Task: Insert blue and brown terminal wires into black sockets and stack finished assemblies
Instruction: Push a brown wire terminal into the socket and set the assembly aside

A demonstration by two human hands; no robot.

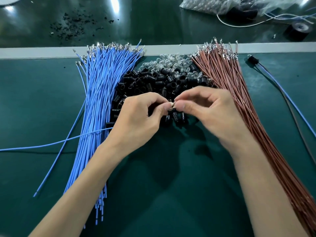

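Pinching one small pale part between their fingertips, left hand and right hand work just above the black sockets, probably because blue wires and brown wires flank that pile within reach.

Bare left hand, bare right hand, 2 bare forearms.

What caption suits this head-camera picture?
Between blue wires and brown wires, left hand and right hand pinch a small part over black sockets.
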